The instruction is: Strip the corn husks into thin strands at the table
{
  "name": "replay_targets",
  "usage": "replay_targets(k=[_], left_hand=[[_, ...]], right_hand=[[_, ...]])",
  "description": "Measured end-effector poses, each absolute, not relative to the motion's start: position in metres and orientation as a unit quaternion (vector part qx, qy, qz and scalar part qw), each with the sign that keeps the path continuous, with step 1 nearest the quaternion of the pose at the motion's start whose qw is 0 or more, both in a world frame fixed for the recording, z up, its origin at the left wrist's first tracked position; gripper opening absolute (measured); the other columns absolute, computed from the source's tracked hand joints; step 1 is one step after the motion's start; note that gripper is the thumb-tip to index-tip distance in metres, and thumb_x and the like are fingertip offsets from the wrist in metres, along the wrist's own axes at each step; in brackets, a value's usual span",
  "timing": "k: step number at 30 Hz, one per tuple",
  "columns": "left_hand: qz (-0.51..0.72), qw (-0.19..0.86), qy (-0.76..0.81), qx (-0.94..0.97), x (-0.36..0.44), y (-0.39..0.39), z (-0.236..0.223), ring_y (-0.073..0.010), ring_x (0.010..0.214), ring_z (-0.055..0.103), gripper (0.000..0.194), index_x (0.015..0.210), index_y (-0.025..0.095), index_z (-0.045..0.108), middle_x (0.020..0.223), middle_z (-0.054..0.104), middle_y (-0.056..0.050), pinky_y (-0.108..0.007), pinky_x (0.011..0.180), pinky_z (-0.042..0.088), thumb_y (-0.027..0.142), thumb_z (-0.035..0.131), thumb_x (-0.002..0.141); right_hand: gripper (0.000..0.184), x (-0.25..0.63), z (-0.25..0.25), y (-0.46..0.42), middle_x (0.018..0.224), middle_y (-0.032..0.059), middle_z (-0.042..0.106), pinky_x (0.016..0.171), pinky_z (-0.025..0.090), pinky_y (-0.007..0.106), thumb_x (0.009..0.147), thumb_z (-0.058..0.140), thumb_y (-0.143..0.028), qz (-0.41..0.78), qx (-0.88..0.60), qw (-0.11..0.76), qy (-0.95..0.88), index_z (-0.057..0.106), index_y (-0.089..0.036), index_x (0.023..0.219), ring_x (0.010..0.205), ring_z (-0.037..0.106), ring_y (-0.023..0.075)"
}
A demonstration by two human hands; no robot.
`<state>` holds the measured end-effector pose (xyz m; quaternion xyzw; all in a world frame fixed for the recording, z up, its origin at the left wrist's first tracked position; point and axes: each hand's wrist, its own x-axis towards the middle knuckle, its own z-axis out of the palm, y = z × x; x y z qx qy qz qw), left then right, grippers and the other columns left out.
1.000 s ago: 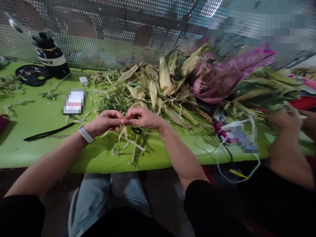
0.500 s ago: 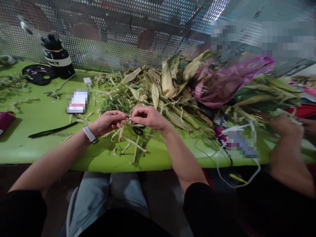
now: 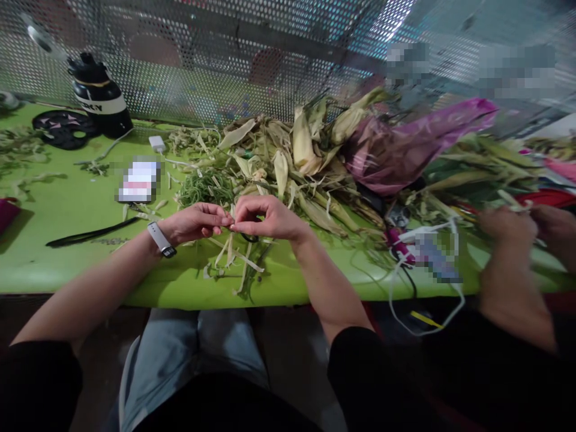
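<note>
My left hand (image 3: pixel 200 221), with a pale watch band on its wrist, meets my right hand (image 3: pixel 265 217) at the fingertips, above the front of the green table. Both are closed in a pinch on a thin pale strip of corn husk (image 3: pixel 230 247), mostly hidden by the fingers. Just behind the hands lies a heap of thin green strips (image 3: pixel 204 187). More loose pale strips (image 3: pixel 245 261) lie below them near the table edge. Black loops, perhaps scissor handles, show partly under my right hand.
Behind are a pile of corn husks (image 3: pixel 281 171) and a pink plastic bag (image 3: pixel 387 153). To the left are a phone (image 3: pixel 139 180), a black strap (image 3: pixel 92 233) and a black bottle (image 3: pixel 101 102). White cables (image 3: pixel 432 231) hang at right, beside another person's hands (image 3: pixel 510 227).
My fingertips stay together, shifting only slightly around the strip. The pale strips below the hands have moved a little. At right, the other person's hands have shifted slightly, and the whole view sways.
</note>
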<state>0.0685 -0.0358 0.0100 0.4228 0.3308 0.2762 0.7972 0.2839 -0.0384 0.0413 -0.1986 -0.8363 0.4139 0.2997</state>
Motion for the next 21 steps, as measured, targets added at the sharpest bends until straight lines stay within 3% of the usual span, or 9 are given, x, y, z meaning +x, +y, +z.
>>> replay_targets(k=[4,8,13,18,21], left_hand=[[0.275,0.781,0.336,0.448,0.068,-0.036,0.012,-0.0032,0.049,0.056,0.024,0.077,0.014,0.074,0.069,0.069,-0.002,-0.007,0.035,0.032,0.017,0.088,0.058],[0.282,0.763,0.334,0.476,0.066,-0.035,0.013,-0.0055,0.057,0.063,0.026,0.082,0.014,0.074,0.075,0.073,-0.002,-0.012,0.05,0.048,0.016,0.087,0.06],[0.303,0.728,0.338,0.514,0.064,-0.033,0.014,-0.0098,0.07,0.069,0.023,0.078,0.014,0.074,0.076,0.075,-0.003,-0.02,0.073,0.055,0.015,0.087,0.059],[0.321,0.676,0.357,0.559,0.061,-0.03,0.015,-0.0118,0.075,0.071,0.024,0.08,0.015,0.074,0.081,0.076,-0.004,-0.024,0.08,0.056,0.019,0.087,0.059],[0.316,0.631,0.374,0.601,0.06,-0.03,0.019,-0.0133,0.074,0.07,0.025,0.081,0.015,0.075,0.08,0.076,-0.005,-0.025,0.077,0.056,0.025,0.086,0.061]], right_hand=[[0.014,0.289,0.043,-0.034,0.08,0.0017,0.058,0.067,0.041,0.026,0.082,0.066,-0.026,0.426,-0.179,0.272,-0.844,0.065,-0.014,0.077,0.073,0.052,0.0103],[0.011,0.297,0.045,-0.028,0.081,0.0001,0.056,0.064,0.04,0.024,0.08,0.065,-0.023,0.449,-0.235,0.24,-0.828,0.062,-0.014,0.087,0.07,0.05,0.0095],[0.043,0.294,0.044,-0.026,0.065,-0.0072,0.046,0.056,0.035,0.021,0.074,0.072,-0.026,0.448,-0.312,0.145,-0.825,0.057,-0.017,0.113,0.059,0.043,0.0084],[0.022,0.29,0.039,-0.022,0.08,0.0002,0.06,0.06,0.038,0.023,0.075,0.069,-0.029,0.437,-0.293,0.142,-0.839,0.064,-0.014,0.09,0.062,0.047,0.0075],[0.019,0.291,0.039,-0.021,0.085,0.0024,0.064,0.06,0.039,0.023,0.076,0.068,-0.028,0.439,-0.297,0.146,-0.835,0.067,-0.014,0.089,0.063,0.051,0.0079]])
